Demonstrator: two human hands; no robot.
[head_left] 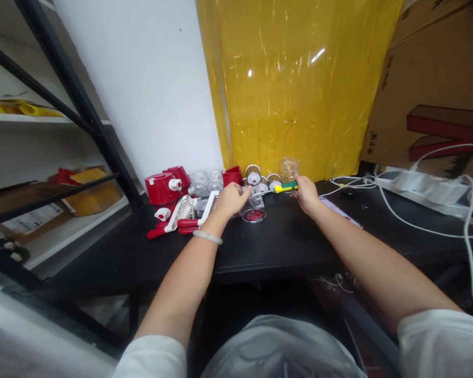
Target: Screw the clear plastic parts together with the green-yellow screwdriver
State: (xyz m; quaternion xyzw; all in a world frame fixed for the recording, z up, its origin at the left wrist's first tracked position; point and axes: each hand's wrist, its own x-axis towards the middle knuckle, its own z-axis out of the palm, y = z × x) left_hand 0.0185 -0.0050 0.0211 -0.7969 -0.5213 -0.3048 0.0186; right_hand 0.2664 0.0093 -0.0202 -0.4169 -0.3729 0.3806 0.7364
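Head view: a black table [276,252] lies beneath both hands. Left of the left hand [232,200] crowd red plastic housings [161,189] and white crank handles [180,214], which its forearm could knock. The right hand [306,194] grips a green-and-yellow screwdriver [287,186] aimed leftward; a slip could jab the left fingers, curled narrow, their hold unclear. A bump could spill red pieces [254,216] lying between the hands.
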